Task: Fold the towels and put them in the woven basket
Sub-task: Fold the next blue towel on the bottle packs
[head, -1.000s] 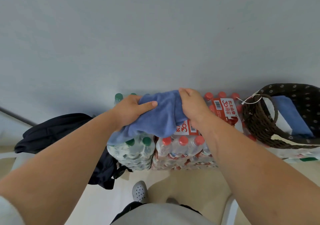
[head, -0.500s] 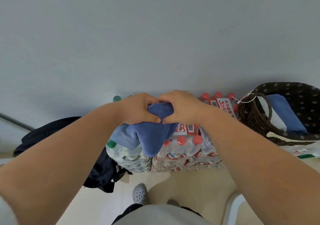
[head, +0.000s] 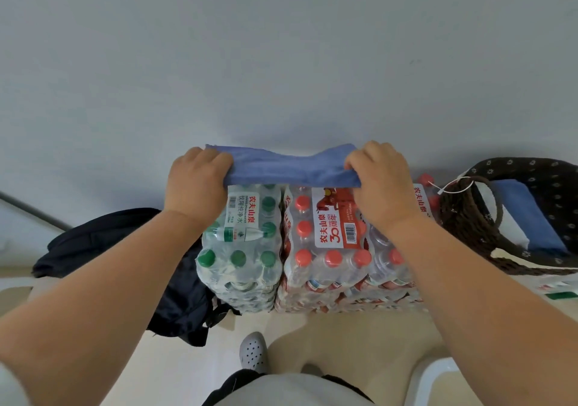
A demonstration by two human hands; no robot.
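A blue towel (head: 287, 166) is stretched out flat between my hands, over the far side of the stacked water bottle packs. My left hand (head: 195, 180) grips its left end and my right hand (head: 380, 180) grips its right end, fingers curled over the cloth. The dark woven basket (head: 463, 218) stands at the right on the same level, with a folded blue towel (head: 528, 215) and a white one inside it.
Shrink-wrapped packs of green-capped bottles (head: 240, 243) and red-capped bottles (head: 331, 249) serve as the work surface against the grey wall. A black backpack (head: 125, 243) lies on the left. A white plastic stool (head: 438, 380) and my shoe (head: 253, 352) are below.
My hands were together bunching the towel; they have moved apart and away from me, pulling the towel out into a long flat strip over the bottle packs.
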